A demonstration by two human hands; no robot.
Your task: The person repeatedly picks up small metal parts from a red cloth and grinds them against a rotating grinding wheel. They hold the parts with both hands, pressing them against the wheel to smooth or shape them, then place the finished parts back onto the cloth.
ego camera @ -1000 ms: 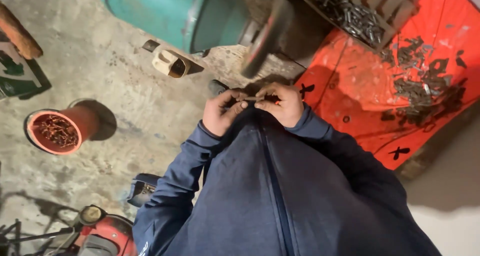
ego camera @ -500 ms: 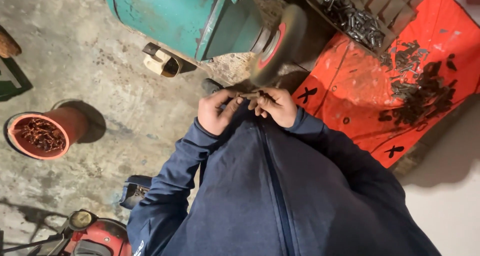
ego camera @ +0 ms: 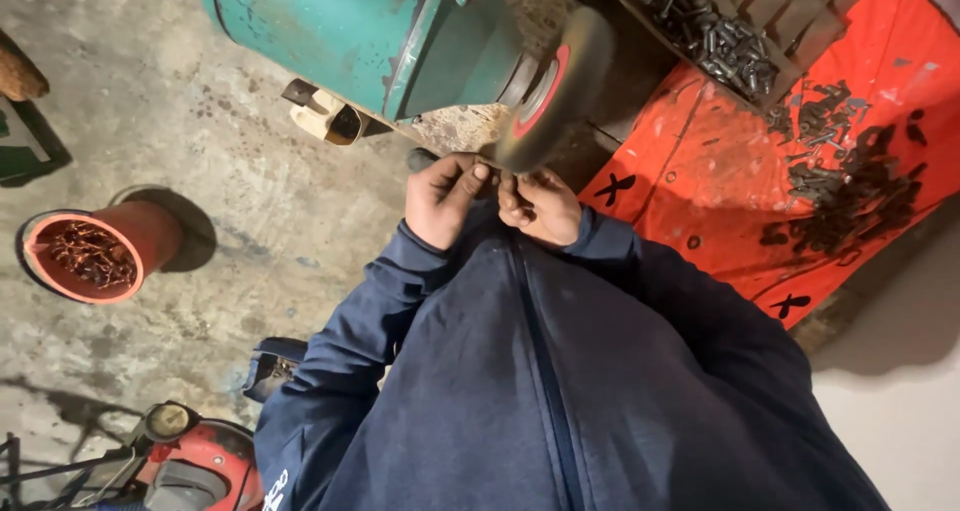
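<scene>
small dark metal piece (ego camera: 494,176), pinched between both grips, touching grey grinding wheel (ego camera: 548,91) edge

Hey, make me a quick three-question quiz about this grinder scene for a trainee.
1. True or false: both hands hold a small part at the wheel of the teal machine.
2. Which side of the picture shows the red bucket: A left, B right, C top?
3. What lies scattered on the orange sheet?

Key
1. True: left hand and right hand pinch it just below the wheel's edge.
2. A.
3. Dark small metal pieces.
</scene>
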